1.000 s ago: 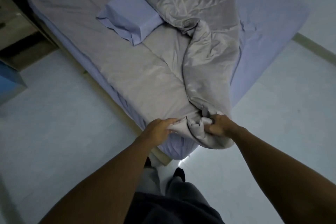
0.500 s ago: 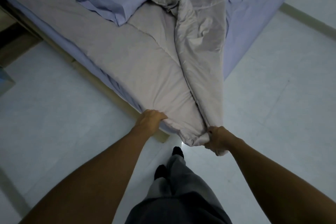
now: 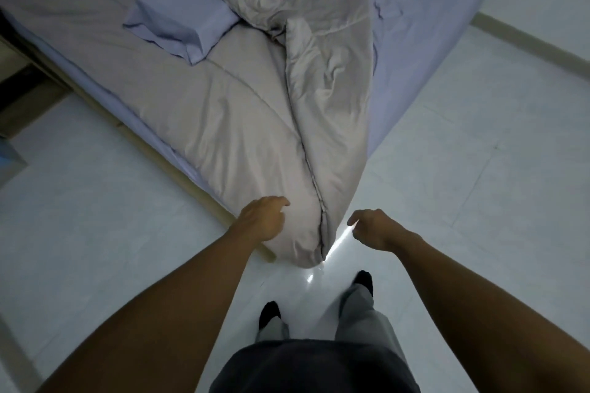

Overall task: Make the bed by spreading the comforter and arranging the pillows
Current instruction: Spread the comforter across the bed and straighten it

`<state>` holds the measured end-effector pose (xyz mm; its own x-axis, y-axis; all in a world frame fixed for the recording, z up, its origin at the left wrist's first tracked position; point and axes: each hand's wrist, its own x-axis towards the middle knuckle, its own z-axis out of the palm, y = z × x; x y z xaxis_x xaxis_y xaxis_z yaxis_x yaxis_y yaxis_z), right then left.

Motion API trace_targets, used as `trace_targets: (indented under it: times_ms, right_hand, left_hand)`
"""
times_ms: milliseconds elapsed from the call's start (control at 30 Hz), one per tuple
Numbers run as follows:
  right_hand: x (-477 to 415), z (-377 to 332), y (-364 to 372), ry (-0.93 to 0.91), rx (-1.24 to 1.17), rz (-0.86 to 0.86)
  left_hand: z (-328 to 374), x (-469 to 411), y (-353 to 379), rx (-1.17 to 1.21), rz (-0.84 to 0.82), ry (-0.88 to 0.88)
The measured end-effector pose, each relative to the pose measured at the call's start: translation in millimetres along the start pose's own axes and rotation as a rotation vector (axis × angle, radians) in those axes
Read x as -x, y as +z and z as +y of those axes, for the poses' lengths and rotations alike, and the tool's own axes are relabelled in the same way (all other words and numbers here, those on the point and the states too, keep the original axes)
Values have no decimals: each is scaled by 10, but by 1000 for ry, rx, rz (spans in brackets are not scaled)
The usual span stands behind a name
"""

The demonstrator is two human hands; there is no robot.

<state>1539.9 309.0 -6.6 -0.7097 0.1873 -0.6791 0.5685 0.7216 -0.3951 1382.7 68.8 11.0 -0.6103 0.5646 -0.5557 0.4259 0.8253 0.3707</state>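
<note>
At the bed's near corner, left hand (image 3: 263,220) and right hand (image 3: 375,228) hung loose, gripping nothing, beside the comforter (image 3: 242,137), doubled over with its corner drooping floorward, so its weight looked likely to drag it off.

**Dim, bluish room with one bright streak on the floor**

The light was low, cool and even, and cast no hard shadows. A narrow streak of white glare (image 3: 338,241) lay on the glossy pale tiled floor (image 3: 479,201), just beside the hanging corner of the grey-beige satin comforter (image 3: 255,124). The comforter's folds showed a faint sheen. The wide lens stretched the person's bare forearms (image 3: 159,313) at the bottom edge.
</note>
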Motion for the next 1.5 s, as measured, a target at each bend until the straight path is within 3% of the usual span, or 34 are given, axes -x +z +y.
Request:
trace_targets:
  times_ms: [200,333,567,800,1033,1233,1500]
  right_hand:
    - [-88,358,-1032,-133,-171,190]
    - [-101,685,-1768,-216,-332,279]
    - [-294,1167,-2865,-337,-693,408]
    - [-1003,1604,-3897,-345,-836,419]
    - [-1733,2207,-5285,-358,-687,380]
    - [-2280,2892,-6474,-308,-725,478]
    - [-3158,3764,-7587,-316,-810,454]
  left_hand:
    - [952,-503,-304,143,92,6]
    - [1692,-826,-549,417,115,-5]
    - [2780,-1457,-1007,750,296,36]
    - [3548,-2634,-1497,805,342,30]
    - [4582,-4066,-2068,861,314,13]
    - [5575,-5063,-2549,834,289,88]
    - [6412,-6142,-2723,884,385,-1]
